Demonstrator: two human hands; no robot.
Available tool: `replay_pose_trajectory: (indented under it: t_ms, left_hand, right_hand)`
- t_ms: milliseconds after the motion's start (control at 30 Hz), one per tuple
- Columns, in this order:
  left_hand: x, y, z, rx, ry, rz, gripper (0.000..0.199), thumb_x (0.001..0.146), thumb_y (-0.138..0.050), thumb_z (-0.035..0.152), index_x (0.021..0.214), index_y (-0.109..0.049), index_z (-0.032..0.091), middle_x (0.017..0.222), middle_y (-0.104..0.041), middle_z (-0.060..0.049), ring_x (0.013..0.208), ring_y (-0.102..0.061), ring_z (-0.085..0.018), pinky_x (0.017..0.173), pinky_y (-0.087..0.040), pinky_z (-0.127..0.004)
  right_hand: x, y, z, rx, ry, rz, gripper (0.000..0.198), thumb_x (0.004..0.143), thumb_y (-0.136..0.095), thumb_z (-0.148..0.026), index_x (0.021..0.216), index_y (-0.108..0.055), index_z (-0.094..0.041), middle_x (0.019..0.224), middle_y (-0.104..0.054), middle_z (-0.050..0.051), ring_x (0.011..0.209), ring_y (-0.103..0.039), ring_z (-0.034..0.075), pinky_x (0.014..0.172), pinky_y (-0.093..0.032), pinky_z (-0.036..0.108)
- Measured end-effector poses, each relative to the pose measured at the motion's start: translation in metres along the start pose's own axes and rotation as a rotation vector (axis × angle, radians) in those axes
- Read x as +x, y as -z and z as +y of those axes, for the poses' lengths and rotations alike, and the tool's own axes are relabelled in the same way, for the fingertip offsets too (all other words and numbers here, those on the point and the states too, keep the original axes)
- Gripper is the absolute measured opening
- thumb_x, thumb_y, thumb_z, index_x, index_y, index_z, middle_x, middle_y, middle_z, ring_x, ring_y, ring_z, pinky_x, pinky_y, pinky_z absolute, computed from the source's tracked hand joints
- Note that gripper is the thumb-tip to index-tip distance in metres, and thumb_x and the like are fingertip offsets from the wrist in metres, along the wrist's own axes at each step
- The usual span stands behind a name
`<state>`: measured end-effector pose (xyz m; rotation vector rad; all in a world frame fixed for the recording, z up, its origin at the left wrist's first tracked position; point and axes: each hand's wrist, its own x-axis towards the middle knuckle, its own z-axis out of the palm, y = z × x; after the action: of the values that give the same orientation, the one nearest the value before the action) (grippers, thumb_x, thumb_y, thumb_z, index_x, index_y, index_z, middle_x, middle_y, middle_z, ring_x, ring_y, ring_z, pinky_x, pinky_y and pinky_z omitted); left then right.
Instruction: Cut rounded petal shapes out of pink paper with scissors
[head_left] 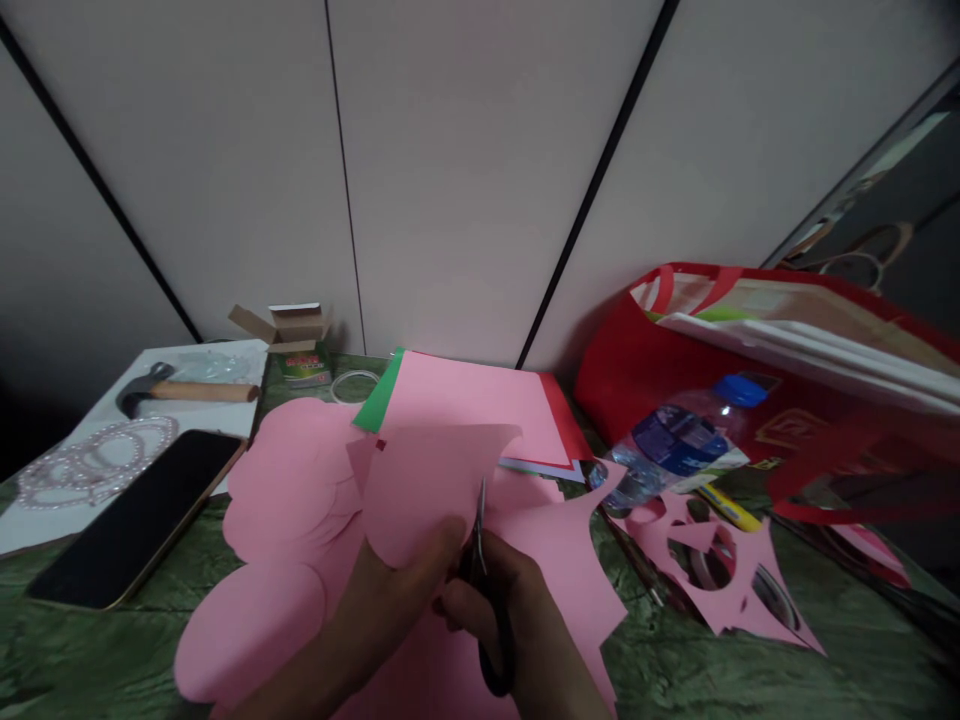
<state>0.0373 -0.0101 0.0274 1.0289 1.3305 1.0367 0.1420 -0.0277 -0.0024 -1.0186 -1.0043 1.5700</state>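
Note:
My left hand [409, 590] pinches a piece of pink paper [427, 480] by its lower edge, thumb on top. In my right hand [517, 610] is a pair of scissors [484, 580] with black handles, fingers wrapped around the loops. The blades point up and away, against the right side of the held paper. Under both hands lie larger pink sheets with curved cut edges [577, 570]. Rounded pink cutouts [285, 480] are piled to the left of my left hand, and another rounded pink piece [251, 630] lies closer to me.
Coloured paper sheets [472, 400] lie behind my hands. A phone [142, 520], a hammer [195, 390], bead strings [97, 465] and a small open box [300, 350] are at left. At right are a water bottle [675, 440], a red bag [622, 370] and pink paper scraps [720, 570].

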Motion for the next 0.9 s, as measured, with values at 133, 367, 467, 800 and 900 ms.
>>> replay_pose_trajectory:
  t_ms: [133, 367, 467, 800, 900]
  left_hand:
    - [0.003, 0.001, -0.006, 0.0, -0.027, -0.022, 0.029, 0.065, -0.057, 0.038, 0.041, -0.05, 0.022, 0.035, -0.051, 0.002, 0.037, -0.051, -0.015, 0.037, -0.041, -0.025]
    - [0.006, 0.003, -0.01, 0.022, -0.026, -0.071, 0.031, 0.066, -0.053, 0.042, 0.043, -0.049, 0.022, 0.036, -0.051, 0.001, 0.038, -0.051, -0.016, 0.038, -0.041, -0.026]
    - [0.003, 0.003, -0.006, 0.049, -0.013, -0.044, 0.028, 0.067, -0.054, 0.04, 0.045, -0.049, 0.022, 0.039, -0.051, 0.002, 0.042, -0.051, -0.016, 0.041, -0.041, -0.026]
    - [0.002, 0.003, -0.007, 0.077, -0.076, 0.063, 0.017, 0.065, -0.06, 0.036, 0.061, -0.06, 0.02, 0.057, -0.063, 0.0, 0.059, -0.059, -0.019, 0.052, -0.047, -0.027]
    - [0.001, 0.002, -0.006, 0.048, -0.083, 0.059, 0.016, 0.066, -0.059, 0.036, 0.064, -0.062, 0.02, 0.059, -0.065, 0.0, 0.061, -0.061, -0.019, 0.054, -0.049, -0.028]
  right_hand:
    - [-0.001, 0.0, -0.002, -0.003, 0.013, -0.017, 0.038, 0.06, -0.074, -0.047, 0.074, -0.061, -0.013, 0.061, -0.051, -0.003, 0.057, -0.041, 0.01, 0.054, -0.033, 0.022]
    - [-0.002, 0.001, -0.004, 0.001, 0.006, -0.038, 0.034, 0.063, -0.073, -0.043, 0.076, -0.06, -0.014, 0.064, -0.051, -0.002, 0.06, -0.041, 0.012, 0.055, -0.033, 0.023]
    - [-0.002, 0.003, -0.003, -0.006, 0.004, -0.048, 0.031, 0.065, -0.073, -0.041, 0.075, -0.059, -0.015, 0.064, -0.049, -0.002, 0.061, -0.04, 0.012, 0.055, -0.033, 0.023]
    - [-0.002, 0.004, -0.003, -0.002, -0.013, -0.057, 0.037, 0.058, -0.078, -0.039, 0.079, -0.059, -0.016, 0.063, -0.043, -0.005, 0.06, -0.037, 0.012, 0.057, -0.033, 0.025]
    - [-0.001, 0.003, -0.004, 0.004, -0.006, -0.06, 0.033, 0.06, -0.077, -0.037, 0.08, -0.06, -0.016, 0.065, -0.045, -0.004, 0.063, -0.037, 0.012, 0.057, -0.033, 0.024]
